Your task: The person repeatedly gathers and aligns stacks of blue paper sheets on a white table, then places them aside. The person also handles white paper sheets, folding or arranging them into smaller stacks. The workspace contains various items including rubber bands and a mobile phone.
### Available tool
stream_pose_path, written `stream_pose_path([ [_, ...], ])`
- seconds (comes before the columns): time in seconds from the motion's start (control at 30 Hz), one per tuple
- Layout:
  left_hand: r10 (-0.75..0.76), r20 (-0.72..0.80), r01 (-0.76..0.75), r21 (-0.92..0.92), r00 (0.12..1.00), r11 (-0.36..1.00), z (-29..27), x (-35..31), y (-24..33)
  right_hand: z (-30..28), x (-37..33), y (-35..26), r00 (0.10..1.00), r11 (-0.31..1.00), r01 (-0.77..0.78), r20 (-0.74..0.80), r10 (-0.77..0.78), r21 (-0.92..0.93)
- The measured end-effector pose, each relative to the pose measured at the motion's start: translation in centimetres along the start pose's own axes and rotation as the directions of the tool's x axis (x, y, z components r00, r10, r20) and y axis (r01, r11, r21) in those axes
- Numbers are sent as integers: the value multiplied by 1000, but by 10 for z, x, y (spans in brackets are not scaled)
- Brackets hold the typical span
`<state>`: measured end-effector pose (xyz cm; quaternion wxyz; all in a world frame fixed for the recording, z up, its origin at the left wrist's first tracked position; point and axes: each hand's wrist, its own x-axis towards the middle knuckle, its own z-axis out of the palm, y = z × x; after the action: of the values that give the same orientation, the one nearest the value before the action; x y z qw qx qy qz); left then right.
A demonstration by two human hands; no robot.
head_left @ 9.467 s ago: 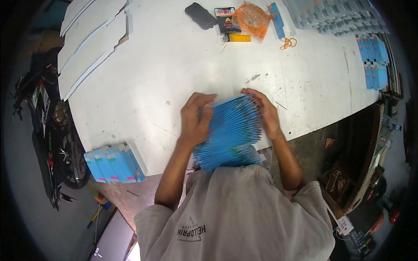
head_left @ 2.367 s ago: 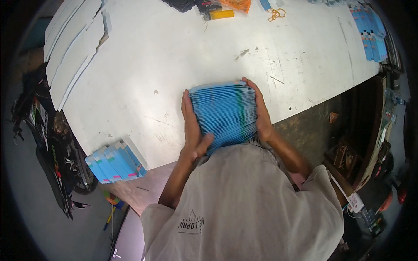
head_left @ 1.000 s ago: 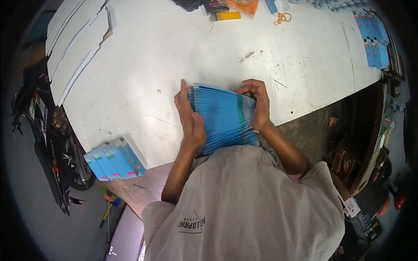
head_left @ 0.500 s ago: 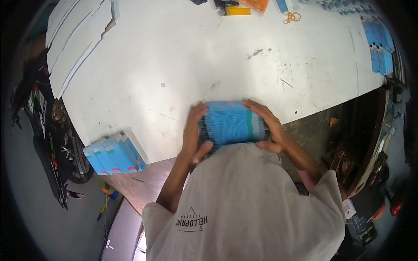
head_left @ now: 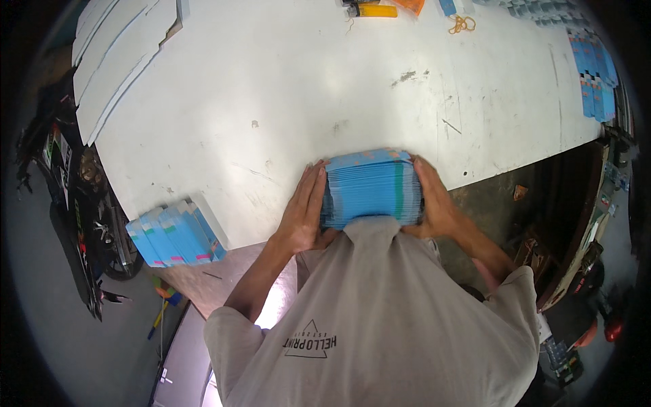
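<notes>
A thick stack of flat blue cartons [head_left: 369, 186], with a green stripe across its edges, is at the near edge of the white table [head_left: 285, 88]. My left hand [head_left: 303, 211] presses its palm and fingers along the stack's left end. At the opposite end, my right hand [head_left: 435, 205] holds it with the fingers laid along that side. The stack's near part touches the front of my grey shirt [head_left: 380, 292]. Its underside is hidden, and so are parts of both thumbs.
Blue carton bundles [head_left: 178, 234] lie at the table's near left corner. More blue cartons [head_left: 594, 74] sit at the far right. White sheets [head_left: 125, 54] are layered at the far left. A yellow lighter [head_left: 375, 11] and rubber bands [head_left: 462, 25] lie at the back.
The stack has shifted slightly right between my hands, and its edges look more even. My left fingers have straightened along its end. The whole view has moved a little.
</notes>
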<state>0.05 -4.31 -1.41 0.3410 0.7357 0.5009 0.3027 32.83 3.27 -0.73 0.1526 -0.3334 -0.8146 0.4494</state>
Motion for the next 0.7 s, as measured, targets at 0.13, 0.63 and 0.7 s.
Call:
stream_pose_path([
  [0.13,-26,-10,26,13,1000,1000,-2,12,-1,8,15,7,991,997,22,-128,-31,-72],
  [0.63,186,-253,-117,263,950,958,-12,27,-19,-6,62,5,938,975,212,-264,-222,-69],
  [0.7,79,-141,-36,288,987,957,-19,33,-20,-9,74,8,957,972,186,-198,-213,-146],
])
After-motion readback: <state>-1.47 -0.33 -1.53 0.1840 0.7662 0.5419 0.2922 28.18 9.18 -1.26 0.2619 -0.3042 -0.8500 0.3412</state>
